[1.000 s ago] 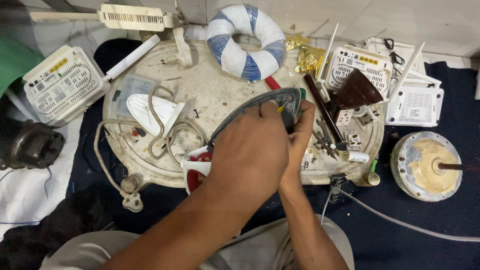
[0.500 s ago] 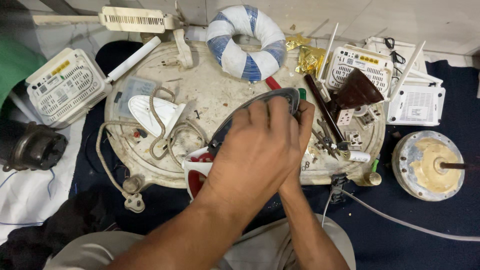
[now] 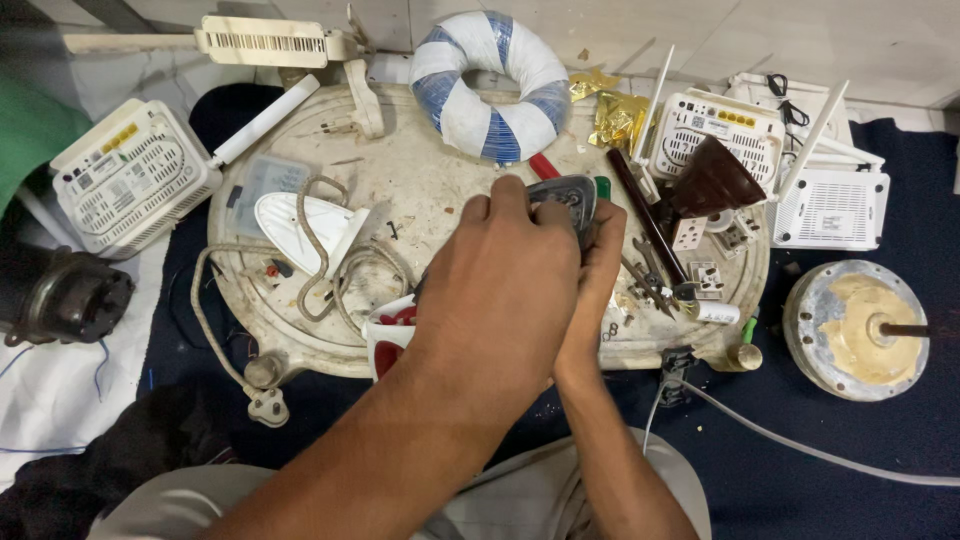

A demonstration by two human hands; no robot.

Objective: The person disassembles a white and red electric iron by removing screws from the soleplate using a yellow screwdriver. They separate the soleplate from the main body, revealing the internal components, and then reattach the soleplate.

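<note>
Both hands are on the iron (image 3: 566, 196) at the middle of the round white desk (image 3: 440, 180). The left hand (image 3: 500, 290) lies over the top of it, fingers curled and clamped on the grey body, so most of the iron is hidden; only its dark front end shows past the knuckles. The right hand (image 3: 598, 270) comes up from below and presses against the iron's right side, fingers closed against it, touching the left hand. A red-and-white part (image 3: 392, 335) peeks out under the left wrist at the desk's near edge. Left of the hands lies a white cover (image 3: 300, 225) with a braided cord (image 3: 320, 270) looped over it, the cord running off the desk to a plug (image 3: 268, 405). Behind the iron sits a blue-and-white wire coil (image 3: 490, 85). Just right of the hands, a dark rod (image 3: 645, 215) and pliers (image 3: 655, 285) lie beside small white sockets (image 3: 705, 275). White routers (image 3: 715, 130) stand at the far right, another (image 3: 125, 180) at the left. A round motor housing (image 3: 860, 330) rests on the blue cloth (image 3: 850, 430), well apart.
</note>
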